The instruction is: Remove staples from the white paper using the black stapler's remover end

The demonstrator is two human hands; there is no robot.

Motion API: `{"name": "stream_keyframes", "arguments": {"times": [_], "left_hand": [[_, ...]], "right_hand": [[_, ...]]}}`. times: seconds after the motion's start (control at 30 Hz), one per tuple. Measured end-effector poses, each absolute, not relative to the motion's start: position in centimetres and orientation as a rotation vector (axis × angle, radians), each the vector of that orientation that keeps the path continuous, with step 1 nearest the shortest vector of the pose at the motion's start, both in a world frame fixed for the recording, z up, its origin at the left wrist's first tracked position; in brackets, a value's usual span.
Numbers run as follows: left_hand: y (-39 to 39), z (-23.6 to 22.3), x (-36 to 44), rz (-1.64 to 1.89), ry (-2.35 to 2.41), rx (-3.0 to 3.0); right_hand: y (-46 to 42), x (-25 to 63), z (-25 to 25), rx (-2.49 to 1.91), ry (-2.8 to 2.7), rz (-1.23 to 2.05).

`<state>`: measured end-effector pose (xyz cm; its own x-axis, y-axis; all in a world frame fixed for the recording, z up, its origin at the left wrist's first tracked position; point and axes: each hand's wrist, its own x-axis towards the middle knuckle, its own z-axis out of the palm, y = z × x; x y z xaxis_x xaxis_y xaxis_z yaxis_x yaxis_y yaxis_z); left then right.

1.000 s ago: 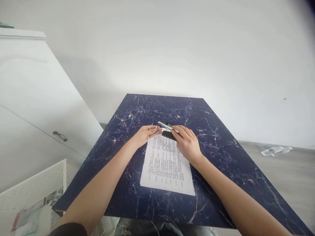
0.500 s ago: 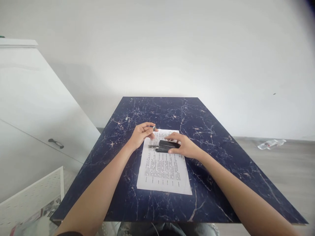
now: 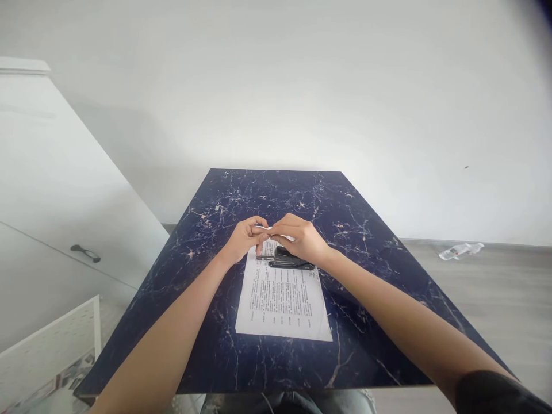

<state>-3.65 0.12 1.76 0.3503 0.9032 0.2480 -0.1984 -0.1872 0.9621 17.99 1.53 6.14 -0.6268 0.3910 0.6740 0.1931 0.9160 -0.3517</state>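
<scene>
A black stapler lies on a printed sheet of paper, its narrow metal tray sticking out to the left. Above the stapler's left end, my left hand is closed in a pinch. My right hand meets it there, thumb and fingers pressed together at the left fingertips. Whatever lies between the fingertips is hidden now; half a second ago a small grey piece showed in the left fingers. The right hand partly covers the stapler's top and the far part of the paper.
The dark blue marbled table stands against a white wall. At the left is a white cabinet with a dark handle. A clear plastic bottle lies on the floor to the right. A tiny pale scrap sits on the table's far left.
My right hand has let go of the stapler and moved left and up to my left fingertips. The stapler stays on the paper. The view has shifted slightly.
</scene>
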Motion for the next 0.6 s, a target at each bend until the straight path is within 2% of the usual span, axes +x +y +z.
{"name": "stream_keyframes", "arguments": {"times": [0.2,0.33,0.43,0.6], "left_hand": [[1.1,1.2,-4.3,1.392,0.801,1.209],[2.2,1.0,-5.4,1.629,0.796,0.893],[2.7,0.9,-6.1,1.686,0.739,0.679],[2.9,0.5,-6.4,1.759,0.695,0.598]], "right_hand": [[8.1,22.3,4.9,-1.088,-1.799,0.653],[16.2,28.8,2.8,-1.616,-1.462,0.533],[19.4,32.3,1.6,-1.771,-1.427,0.456],[20.2,33.7,0.7,-1.856,-1.490,0.461]]}}
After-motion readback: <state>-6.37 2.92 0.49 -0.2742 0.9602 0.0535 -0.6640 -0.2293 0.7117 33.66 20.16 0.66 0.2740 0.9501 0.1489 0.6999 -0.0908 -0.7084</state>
